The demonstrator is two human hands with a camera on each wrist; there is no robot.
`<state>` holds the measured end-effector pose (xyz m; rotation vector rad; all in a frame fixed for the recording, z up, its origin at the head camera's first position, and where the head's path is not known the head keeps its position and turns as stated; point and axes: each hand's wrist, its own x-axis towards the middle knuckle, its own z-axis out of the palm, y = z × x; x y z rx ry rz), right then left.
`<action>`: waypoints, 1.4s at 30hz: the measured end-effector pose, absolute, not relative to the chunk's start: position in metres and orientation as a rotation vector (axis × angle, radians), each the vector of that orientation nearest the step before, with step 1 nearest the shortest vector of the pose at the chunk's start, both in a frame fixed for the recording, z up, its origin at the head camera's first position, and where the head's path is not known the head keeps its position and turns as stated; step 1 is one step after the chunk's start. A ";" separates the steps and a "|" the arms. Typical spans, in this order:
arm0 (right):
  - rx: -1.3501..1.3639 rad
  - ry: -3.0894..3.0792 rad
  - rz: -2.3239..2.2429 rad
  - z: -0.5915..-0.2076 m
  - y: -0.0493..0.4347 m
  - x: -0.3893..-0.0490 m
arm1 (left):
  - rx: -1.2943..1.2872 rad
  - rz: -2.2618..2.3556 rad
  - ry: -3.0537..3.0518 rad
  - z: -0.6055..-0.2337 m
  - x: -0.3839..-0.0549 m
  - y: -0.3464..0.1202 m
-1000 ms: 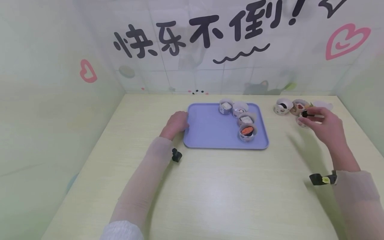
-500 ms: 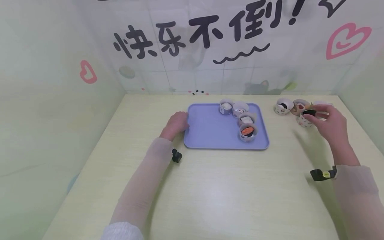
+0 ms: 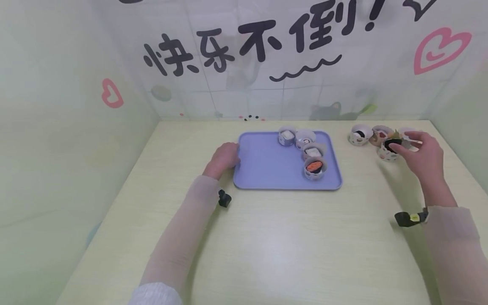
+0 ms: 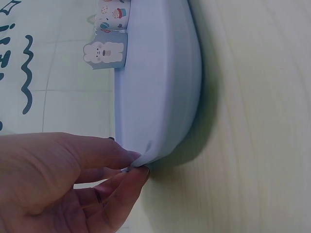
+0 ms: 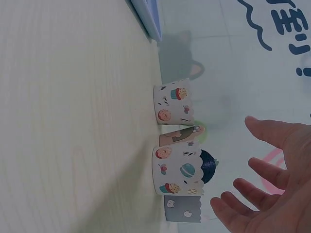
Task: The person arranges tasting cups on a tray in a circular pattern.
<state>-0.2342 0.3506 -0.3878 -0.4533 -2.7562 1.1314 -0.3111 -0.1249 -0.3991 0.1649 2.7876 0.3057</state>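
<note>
In the head view my left hand (image 3: pixel 224 158) is at the left edge of a blue tray (image 3: pixel 263 165). The left wrist view shows its thumb and fingers pinching the rim. At the right, my right hand (image 3: pixel 426 157) hovers just beside a patterned paper baking cup (image 3: pixel 387 156). A black-wrapped sushi piece (image 3: pixel 392 145) sits in that cup and sticks up over its rim. The right wrist view has the right hand (image 5: pixel 277 179) with fingers spread, apart from the cup and holding nothing.
Several paper cups with toy-like sushi pieces stand on the tray's right side, including an orange-topped piece (image 3: pixel 314 167). Beside the patterned cup are a white cup (image 3: pixel 360 136), a brown cup (image 3: pixel 378 137) and a grey cup (image 5: pixel 182 208). A printed wall (image 3: pixel 251 97) closes the back.
The right hand has let go of the black-wrapped sushi piece, leaving it in the cup, and has drawn slightly right and away. My left hand and the tray have stayed in place.
</note>
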 end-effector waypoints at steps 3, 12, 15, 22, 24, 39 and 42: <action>-0.467 -2.758 1.129 -0.389 0.352 -0.236 | 0.159 0.301 2.784 -0.399 -0.311 -0.125; -0.548 -2.757 1.186 -0.398 0.357 -0.238 | 0.161 0.322 2.790 -0.399 -0.310 -0.125; -0.582 -2.766 1.206 -0.400 0.358 -0.239 | 0.163 0.338 2.790 -0.399 -0.310 -0.126; -0.620 -2.797 1.249 -0.407 0.361 -0.244 | 0.167 0.355 2.786 -0.398 -0.309 -0.127; -0.633 -2.805 1.255 -0.408 0.361 -0.246 | 0.165 0.358 2.781 -0.397 -0.308 -0.127; -0.632 -2.840 1.308 -0.414 0.362 -0.254 | 0.161 0.363 2.780 -0.397 -0.308 -0.127; -0.631 -2.853 1.289 -0.415 0.361 -0.255 | 0.169 0.357 2.786 -0.398 -0.308 -0.127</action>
